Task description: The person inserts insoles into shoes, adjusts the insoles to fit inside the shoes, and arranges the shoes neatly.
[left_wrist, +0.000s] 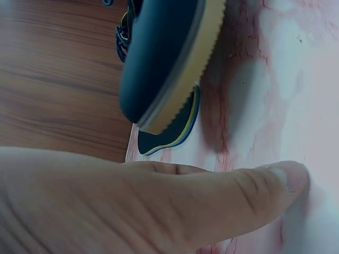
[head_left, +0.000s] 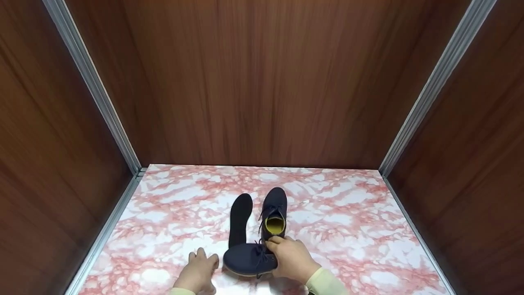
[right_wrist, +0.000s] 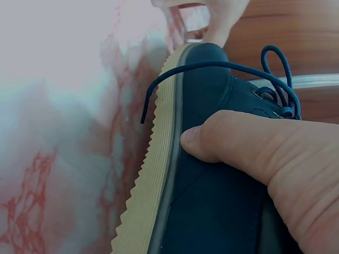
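Observation:
My right hand (head_left: 294, 260) grips a dark navy lace-up shoe (head_left: 244, 259) around its heel end, with the toe pointing left. In the right wrist view the thumb (right_wrist: 212, 137) presses on the side of that shoe (right_wrist: 204, 211), just above its cream ridged sole. My left hand (head_left: 196, 272) is left of the toe, apart from it, its fingers loosely spread and holding nothing. A second navy shoe (head_left: 275, 199) with a yellow lining stands behind, toe away from me. Left of it lies a black insole (head_left: 240, 217), its near end hidden by the held shoe.
Everything sits on a red-and-white marbled surface (head_left: 335, 221). Brown wood-grain panels enclose it at the back (head_left: 254, 90), left (head_left: 61, 155) and right (head_left: 462, 164), with metal strips (head_left: 98, 88) along the corners.

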### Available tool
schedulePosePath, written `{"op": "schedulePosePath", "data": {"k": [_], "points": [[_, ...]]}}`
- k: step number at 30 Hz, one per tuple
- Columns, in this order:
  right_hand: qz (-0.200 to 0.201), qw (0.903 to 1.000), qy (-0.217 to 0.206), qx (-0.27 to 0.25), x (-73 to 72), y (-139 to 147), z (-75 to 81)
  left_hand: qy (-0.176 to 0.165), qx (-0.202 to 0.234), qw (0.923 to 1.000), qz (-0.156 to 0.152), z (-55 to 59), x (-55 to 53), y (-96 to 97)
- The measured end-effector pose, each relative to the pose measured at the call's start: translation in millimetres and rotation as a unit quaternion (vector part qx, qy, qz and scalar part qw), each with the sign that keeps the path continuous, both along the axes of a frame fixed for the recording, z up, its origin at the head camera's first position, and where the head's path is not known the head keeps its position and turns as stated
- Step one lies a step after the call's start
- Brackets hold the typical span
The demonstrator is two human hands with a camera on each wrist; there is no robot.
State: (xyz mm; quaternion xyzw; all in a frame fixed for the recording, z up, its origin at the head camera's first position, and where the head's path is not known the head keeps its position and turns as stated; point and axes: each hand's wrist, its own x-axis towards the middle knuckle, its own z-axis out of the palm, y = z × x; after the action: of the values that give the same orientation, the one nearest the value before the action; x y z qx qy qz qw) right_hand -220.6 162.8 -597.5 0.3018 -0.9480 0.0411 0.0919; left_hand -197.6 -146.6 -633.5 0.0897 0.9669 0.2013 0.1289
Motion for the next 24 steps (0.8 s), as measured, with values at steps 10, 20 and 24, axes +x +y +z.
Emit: {"op": "schedulePosePath", "data": {"k": [10, 20, 24], "points": [[-0.014, 0.9999, 0.007, -0.006, -2.3, 2, 17.4, 0.006, -0.003, 1.0000, 0.003, -0.4, -0.8, 0.3], [-0.013, 0.9998, 0.003, -0.012, -3.1, 3, 25.3, 0.005, -0.004, 1.0000, -0.002, 1.4, -1.6, -0.1], [-0.010, 0.9998, 0.011, -0.012, -4.6, 4, 33.1, -0.004, -0.002, 1.0000, -0.001, 0.0, -3.4, -0.2]]}}
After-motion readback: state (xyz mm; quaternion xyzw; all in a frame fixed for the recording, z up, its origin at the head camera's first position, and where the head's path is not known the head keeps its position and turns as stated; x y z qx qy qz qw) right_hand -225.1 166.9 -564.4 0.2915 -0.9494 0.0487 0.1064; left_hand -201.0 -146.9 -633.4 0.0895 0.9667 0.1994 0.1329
